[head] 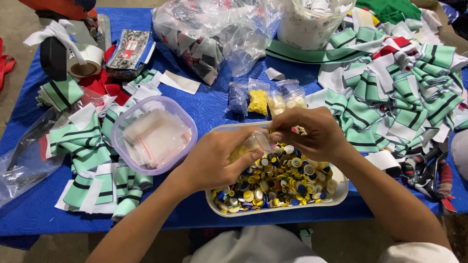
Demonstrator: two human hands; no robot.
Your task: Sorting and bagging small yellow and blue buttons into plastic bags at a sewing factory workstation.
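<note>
My left hand (217, 160) holds a small clear plastic bag (253, 143) with yellowish contents, over the left part of a white tray (341, 192). My right hand (312, 131) pinches the bag's top edge from the right, fingers closed on it. The tray below both hands is full of several loose buttons (282, 180) in yellow, white and blue.
A clear tub (122, 146) of small empty bags stands left of the tray. Small filled bags (265, 100) lie behind it. Green, white and black striped fabric pieces (390, 97) pile up at right and at left (87, 146). A tape roll (85, 61), a white bucket (312, 24) and crumpled plastic bags (214, 29) sit at the back.
</note>
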